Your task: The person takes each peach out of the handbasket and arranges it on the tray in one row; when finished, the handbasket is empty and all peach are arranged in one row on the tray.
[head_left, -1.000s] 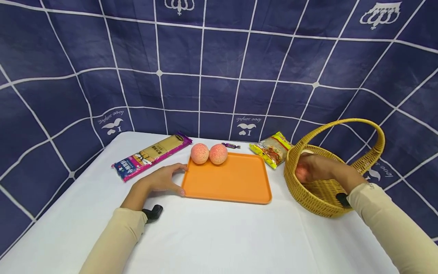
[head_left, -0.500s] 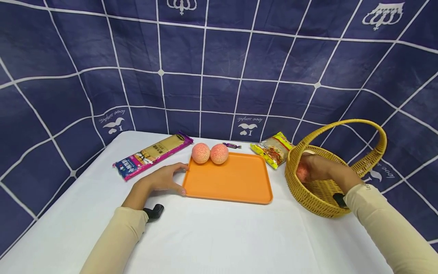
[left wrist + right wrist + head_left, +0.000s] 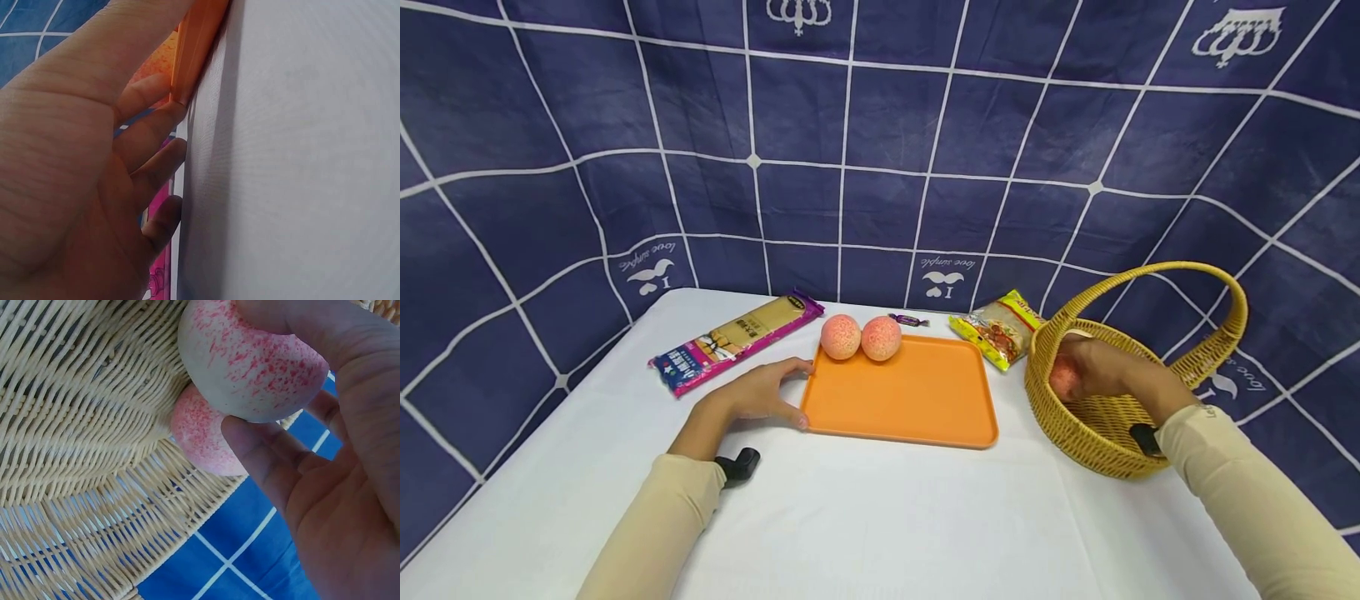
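Note:
My right hand (image 3: 1101, 368) is inside the yellow wicker basket (image 3: 1101, 442). In the right wrist view its thumb and fingers grip a pink-speckled peach (image 3: 250, 369). Behind that one, a second peach (image 3: 203, 434) lies against the woven wall, partly hidden. At the left end of the orange tray (image 3: 902, 400) rests my left hand (image 3: 760, 392), fingers loosely spread, with the thumb at the tray's near corner and the fingertips by its left rim. Two more peaches, a left one (image 3: 840, 337) and a right one (image 3: 881, 338), sit side by side at the tray's far left.
A long purple-edged food packet (image 3: 737, 342) lies left of the tray. Behind the tray is a small purple-wrapped candy (image 3: 908, 320). Between tray and basket lies a yellow food packet (image 3: 1000, 327). The basket's tall handle (image 3: 1150, 268) arches over its opening.
The view shifts slightly early on. Both hands stay almost in place, the left at the tray and the right gripping the peach in the basket.

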`<state>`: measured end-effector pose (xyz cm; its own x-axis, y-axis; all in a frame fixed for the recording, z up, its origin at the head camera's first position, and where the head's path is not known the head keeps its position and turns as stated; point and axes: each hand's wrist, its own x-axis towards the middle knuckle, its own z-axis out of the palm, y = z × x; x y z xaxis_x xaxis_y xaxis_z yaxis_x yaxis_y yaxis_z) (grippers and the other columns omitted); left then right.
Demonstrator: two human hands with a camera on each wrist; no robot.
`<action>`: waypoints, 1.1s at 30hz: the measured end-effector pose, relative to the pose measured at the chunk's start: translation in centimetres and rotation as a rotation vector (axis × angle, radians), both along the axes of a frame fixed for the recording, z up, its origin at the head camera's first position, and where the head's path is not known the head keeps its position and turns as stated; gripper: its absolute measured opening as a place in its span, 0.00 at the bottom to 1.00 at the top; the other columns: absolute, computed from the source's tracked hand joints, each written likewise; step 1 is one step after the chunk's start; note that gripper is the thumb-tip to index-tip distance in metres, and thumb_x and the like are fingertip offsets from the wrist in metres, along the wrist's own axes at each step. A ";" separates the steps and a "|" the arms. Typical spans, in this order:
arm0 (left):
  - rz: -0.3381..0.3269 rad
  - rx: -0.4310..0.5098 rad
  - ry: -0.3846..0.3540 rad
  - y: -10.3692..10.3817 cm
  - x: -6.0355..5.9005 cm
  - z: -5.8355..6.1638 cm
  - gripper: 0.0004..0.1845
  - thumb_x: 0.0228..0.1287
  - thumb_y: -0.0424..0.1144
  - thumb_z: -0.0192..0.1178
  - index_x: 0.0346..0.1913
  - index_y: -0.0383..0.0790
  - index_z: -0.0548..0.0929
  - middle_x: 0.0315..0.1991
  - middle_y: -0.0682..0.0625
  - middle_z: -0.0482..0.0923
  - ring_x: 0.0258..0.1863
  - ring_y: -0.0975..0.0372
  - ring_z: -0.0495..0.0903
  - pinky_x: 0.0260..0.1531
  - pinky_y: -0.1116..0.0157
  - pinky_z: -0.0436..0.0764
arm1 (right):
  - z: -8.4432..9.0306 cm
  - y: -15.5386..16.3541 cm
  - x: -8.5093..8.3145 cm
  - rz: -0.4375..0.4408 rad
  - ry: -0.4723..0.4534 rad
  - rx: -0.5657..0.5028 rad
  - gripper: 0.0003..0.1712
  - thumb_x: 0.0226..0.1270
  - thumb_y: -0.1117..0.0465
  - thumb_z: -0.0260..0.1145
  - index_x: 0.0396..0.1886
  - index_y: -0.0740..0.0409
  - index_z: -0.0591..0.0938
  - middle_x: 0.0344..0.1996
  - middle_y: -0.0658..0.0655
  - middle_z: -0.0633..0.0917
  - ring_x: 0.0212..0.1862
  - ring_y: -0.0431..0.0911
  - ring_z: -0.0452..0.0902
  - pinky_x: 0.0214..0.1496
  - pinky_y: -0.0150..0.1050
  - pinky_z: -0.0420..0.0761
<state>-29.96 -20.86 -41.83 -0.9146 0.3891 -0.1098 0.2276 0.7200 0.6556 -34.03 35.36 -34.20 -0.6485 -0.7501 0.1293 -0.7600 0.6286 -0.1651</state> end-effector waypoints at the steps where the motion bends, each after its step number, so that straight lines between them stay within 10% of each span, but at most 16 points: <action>1: -0.004 0.001 0.002 0.0 0.0 0.0 0.53 0.39 0.59 0.82 0.71 0.46 0.72 0.71 0.47 0.70 0.73 0.48 0.62 0.71 0.43 0.59 | 0.0 0.1 0.0 -0.004 0.002 0.004 0.37 0.36 0.70 0.82 0.54 0.64 0.83 0.49 0.57 0.84 0.50 0.50 0.79 0.57 0.45 0.79; 16: -0.007 0.012 -0.021 0.1 -0.1 0.1 0.54 0.39 0.59 0.82 0.72 0.46 0.70 0.72 0.46 0.69 0.74 0.47 0.60 0.71 0.42 0.58 | 0.8 1.9 1.6 -0.079 0.047 -0.037 0.33 0.36 0.65 0.84 0.47 0.59 0.81 0.40 0.51 0.82 0.41 0.48 0.77 0.40 0.45 0.81; 33: 0.004 0.014 -0.029 0.0 -0.2 0.0 0.55 0.38 0.60 0.82 0.73 0.48 0.70 0.72 0.47 0.69 0.74 0.48 0.60 0.71 0.41 0.58 | 6.5 2.8 7.0 -0.222 -0.034 -0.212 0.39 0.38 0.76 0.78 0.54 0.52 0.77 0.42 0.51 0.79 0.36 0.43 0.75 0.31 0.34 0.81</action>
